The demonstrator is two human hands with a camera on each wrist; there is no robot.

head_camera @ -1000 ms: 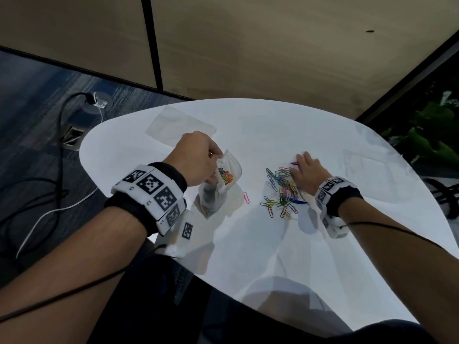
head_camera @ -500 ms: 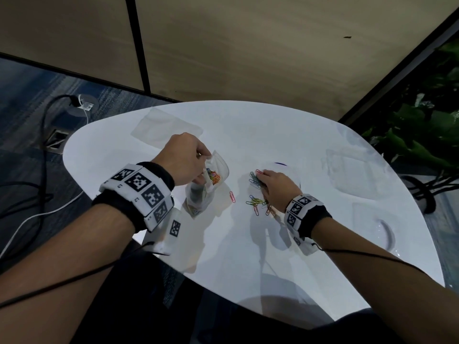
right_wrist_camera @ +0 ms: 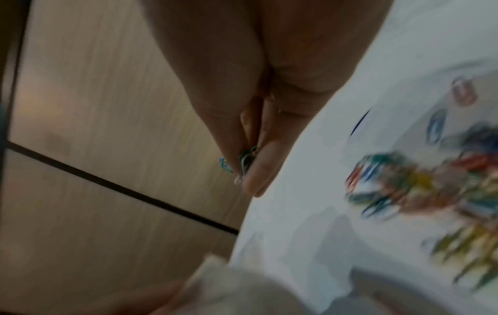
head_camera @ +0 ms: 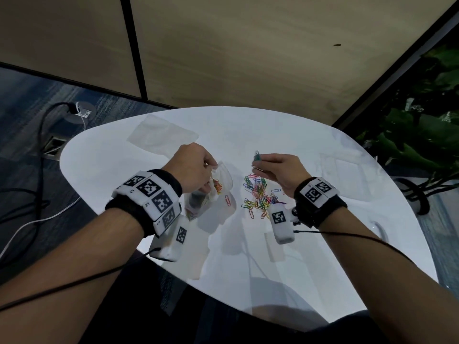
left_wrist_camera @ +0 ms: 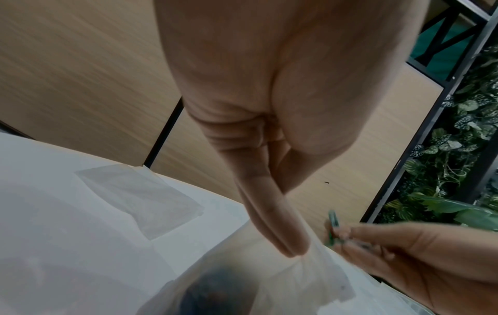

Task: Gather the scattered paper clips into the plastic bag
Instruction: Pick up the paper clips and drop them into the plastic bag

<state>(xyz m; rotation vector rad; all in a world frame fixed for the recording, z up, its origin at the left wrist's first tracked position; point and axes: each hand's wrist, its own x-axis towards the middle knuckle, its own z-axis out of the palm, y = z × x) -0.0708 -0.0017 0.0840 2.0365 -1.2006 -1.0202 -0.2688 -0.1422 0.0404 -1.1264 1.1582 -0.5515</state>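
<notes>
While L hand (head_camera: 192, 167) pinches bag (head_camera: 224, 178), R hand (head_camera: 282, 171) holds clips (head_camera: 257, 156) beside it.

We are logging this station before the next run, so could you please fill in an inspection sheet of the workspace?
Surface: white table, glossy.
Job's things: plastic bag holding some clips; paper clips heaped beside it; one pink clip apart.
Clutter: flat clear bags at the far left.
Hands: left hand pinches the bag; right hand pinches a few clips.
Cables: black and white cables on the floor.
Surroundings: wood panels, plants.
</notes>
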